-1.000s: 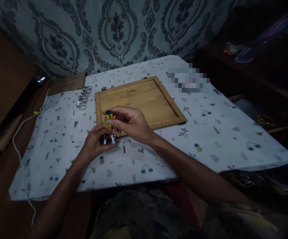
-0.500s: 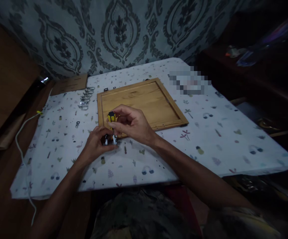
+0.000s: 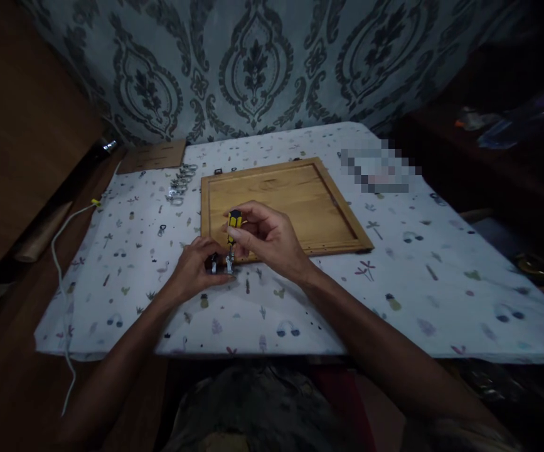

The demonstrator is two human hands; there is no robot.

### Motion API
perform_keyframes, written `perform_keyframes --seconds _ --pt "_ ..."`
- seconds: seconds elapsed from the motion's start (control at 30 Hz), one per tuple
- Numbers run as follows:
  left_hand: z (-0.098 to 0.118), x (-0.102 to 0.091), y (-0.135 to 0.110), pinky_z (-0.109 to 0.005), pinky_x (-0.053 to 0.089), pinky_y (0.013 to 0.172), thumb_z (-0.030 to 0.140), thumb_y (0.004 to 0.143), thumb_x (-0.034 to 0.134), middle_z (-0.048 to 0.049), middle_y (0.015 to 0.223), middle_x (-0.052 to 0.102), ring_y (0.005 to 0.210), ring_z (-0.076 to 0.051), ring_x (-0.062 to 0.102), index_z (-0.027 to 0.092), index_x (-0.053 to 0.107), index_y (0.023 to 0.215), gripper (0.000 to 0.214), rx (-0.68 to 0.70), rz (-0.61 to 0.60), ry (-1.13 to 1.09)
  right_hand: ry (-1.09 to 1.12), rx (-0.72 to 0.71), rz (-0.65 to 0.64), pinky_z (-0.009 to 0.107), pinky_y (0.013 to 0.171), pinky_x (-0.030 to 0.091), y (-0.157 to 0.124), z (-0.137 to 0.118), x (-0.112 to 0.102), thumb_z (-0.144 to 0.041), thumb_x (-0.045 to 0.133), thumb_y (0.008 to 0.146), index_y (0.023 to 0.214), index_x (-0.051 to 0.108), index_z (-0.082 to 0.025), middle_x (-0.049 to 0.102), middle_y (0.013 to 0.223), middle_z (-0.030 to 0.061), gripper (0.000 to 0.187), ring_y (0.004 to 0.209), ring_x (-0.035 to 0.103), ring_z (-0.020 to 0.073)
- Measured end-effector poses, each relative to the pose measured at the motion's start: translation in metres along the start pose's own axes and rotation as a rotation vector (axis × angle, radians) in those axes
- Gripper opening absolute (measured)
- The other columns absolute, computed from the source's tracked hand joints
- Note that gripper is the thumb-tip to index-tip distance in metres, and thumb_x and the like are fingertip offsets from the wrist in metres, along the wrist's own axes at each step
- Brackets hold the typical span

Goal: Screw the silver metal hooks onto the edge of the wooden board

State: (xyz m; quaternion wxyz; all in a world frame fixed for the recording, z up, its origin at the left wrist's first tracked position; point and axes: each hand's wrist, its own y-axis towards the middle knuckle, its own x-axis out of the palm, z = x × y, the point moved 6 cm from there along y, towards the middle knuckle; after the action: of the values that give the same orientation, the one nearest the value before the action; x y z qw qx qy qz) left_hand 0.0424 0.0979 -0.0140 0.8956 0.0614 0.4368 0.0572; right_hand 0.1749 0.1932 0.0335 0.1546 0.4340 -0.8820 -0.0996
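The camera view had shifted, carrying everything rightward in the picture, while both hands stayed at the near left part of the framed, rectangular golden-brown wooden panel (image 3: 290, 194); for a clean turn, the short yellow-and-black screwdriver (image 3: 234, 226) seemed best kept upright, with the small silver metal fitting (image 3: 229, 263) steadied directly beneath it. The right hand (image 3: 274, 242) was closed on the screwdriver in a fingertip grip; the left hand (image 3: 194, 267) curved part-open around the fitting; whether it pinched the metal could not be told.

The yellow-black screwdriver (image 3: 234, 225) stands upright over a silvery fitting (image 3: 229, 263), perhaps a hinge.
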Motion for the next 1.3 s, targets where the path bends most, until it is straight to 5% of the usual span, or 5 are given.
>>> perform_keyframes --seconds 0.23,0.5,1.0,1.3 --pt "-0.001 0.001 0.001 -0.041 0.047 0.085 0.042 0.075 0.09 -0.0042 0.098 0.072 0.096 -0.028 0.063 0.023 0.072 0.097 0.034 0.003 0.015 -0.002 -0.058 -0.005 0.055 0.022 0.047 0.052 -0.002 0.002 -0.002 -0.051 0.091 0.07 0.082 0.063 -0.019 0.066 0.072 -0.0031 0.044 0.05 0.059 0.0089" --pt "-0.001 0.002 0.001 -0.037 0.044 0.081 0.05 0.075 0.089 -0.0027 0.092 0.069 0.093 -0.026 0.061 0.022 0.069 0.093 0.039 0.001 -0.008 0.045 -0.137 -0.163 0.235 0.023 0.046 0.051 -0.007 -0.012 -0.008 -0.049 0.083 0.083 0.086 0.062 -0.021 0.062 0.065 -0.0062 0.035 0.046 0.059 0.0088" --pt "-0.004 0.004 0.0 -0.036 0.044 0.083 0.057 0.078 0.085 -0.0033 0.093 0.067 0.092 -0.025 0.059 0.022 0.07 0.097 0.043 0.021 -0.01 0.045 -0.178 -0.126 0.2 0.024 0.048 0.051 -0.005 -0.004 -0.008 -0.053 0.08 0.084 0.089 0.063 -0.021 0.062 0.069 -0.0054 0.037 0.05 0.06 0.0096" --pt "-0.003 0.004 -0.001 -0.036 0.043 0.081 0.046 0.073 0.092 -0.0024 0.091 0.066 0.09 -0.025 0.058 0.022 0.073 0.098 0.04 0.01 0.015 0.046 -0.196 -0.116 0.153 0.023 0.05 0.05 -0.005 -0.003 -0.006 -0.052 0.08 0.085 0.09 0.062 -0.021 0.063 0.073 -0.0044 0.035 0.053 0.06 0.0091"
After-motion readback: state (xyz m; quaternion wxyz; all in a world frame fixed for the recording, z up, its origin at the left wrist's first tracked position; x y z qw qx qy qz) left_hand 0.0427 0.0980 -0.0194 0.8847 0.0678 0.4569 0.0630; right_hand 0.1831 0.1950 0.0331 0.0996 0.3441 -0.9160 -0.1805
